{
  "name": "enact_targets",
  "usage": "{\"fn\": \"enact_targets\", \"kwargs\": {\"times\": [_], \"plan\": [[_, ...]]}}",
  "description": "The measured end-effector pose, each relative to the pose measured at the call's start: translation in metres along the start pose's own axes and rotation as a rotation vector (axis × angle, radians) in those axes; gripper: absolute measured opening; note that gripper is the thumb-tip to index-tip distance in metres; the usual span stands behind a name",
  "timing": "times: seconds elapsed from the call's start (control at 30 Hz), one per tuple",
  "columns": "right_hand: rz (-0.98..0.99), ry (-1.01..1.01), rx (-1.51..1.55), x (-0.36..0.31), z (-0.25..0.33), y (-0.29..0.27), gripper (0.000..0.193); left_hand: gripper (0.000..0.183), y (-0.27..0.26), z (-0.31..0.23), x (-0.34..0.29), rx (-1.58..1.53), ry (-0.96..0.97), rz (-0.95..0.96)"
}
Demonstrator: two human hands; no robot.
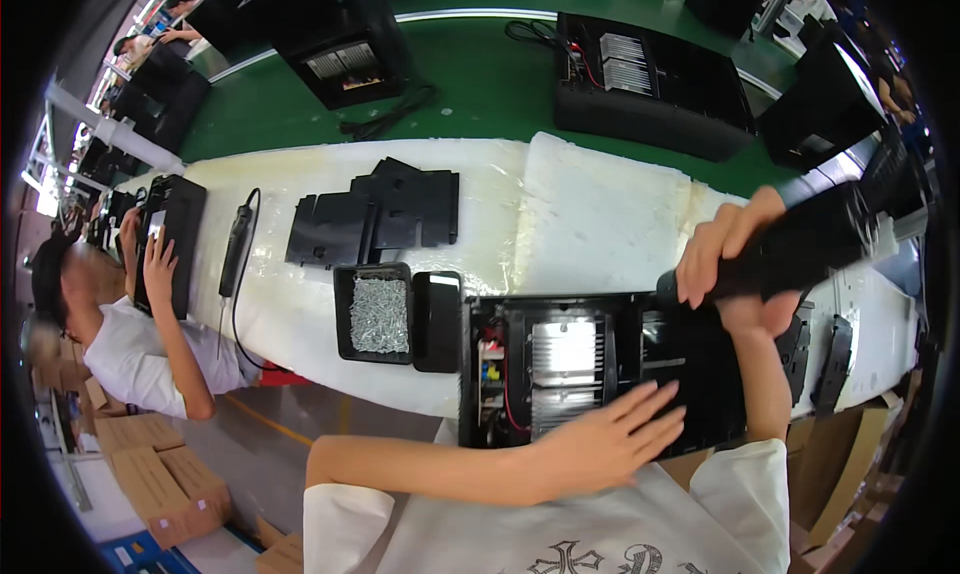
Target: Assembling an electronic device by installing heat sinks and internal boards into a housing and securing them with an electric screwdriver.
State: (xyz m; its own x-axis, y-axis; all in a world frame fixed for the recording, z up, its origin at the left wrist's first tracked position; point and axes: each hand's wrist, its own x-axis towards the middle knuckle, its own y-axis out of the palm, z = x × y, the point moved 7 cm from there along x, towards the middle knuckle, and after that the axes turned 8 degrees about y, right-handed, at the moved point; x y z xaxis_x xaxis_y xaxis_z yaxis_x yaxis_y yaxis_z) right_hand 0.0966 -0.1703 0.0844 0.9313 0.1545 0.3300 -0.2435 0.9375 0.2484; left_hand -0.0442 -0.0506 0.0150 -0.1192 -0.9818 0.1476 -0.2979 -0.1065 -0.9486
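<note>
In front of me lies an open black casing (625,346) with silver finned heat sinks (565,354), a red wire and small circuit parts inside. My left hand (625,434) rests flat over its near side, fingers spread, gripping nothing. My right hand (735,249) is raised at the casing's right end, closed around a long dark black part (810,239). That part is smeared by motion, so its exact kind does not show. Left of the casing stands a black bin full of small silver screws (380,314), beside another black tray (437,319).
Flat black plastic panels (385,212) lie stacked on the white-covered bench (590,214). A corded black tool (236,244) lies to their left. Another person (150,334) handles a black unit at far left. More black casings (650,84) stand on the green conveyor beyond.
</note>
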Motion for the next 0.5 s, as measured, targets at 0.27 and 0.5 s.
{"fn": "enact_targets", "kwargs": {"times": [0.27, 0.5], "plan": [[-0.450, -0.287, -0.373, -0.023, 0.048, -0.087, 0.056, 0.038, -0.025, 0.021, -0.003, 0.081, 0.106, -0.080], [-0.597, -0.391, -0.459, -0.057, 0.077, -0.106, 0.058, 0.030, -0.045, 0.086, -0.038, 0.178, -0.022, -0.224]]}}
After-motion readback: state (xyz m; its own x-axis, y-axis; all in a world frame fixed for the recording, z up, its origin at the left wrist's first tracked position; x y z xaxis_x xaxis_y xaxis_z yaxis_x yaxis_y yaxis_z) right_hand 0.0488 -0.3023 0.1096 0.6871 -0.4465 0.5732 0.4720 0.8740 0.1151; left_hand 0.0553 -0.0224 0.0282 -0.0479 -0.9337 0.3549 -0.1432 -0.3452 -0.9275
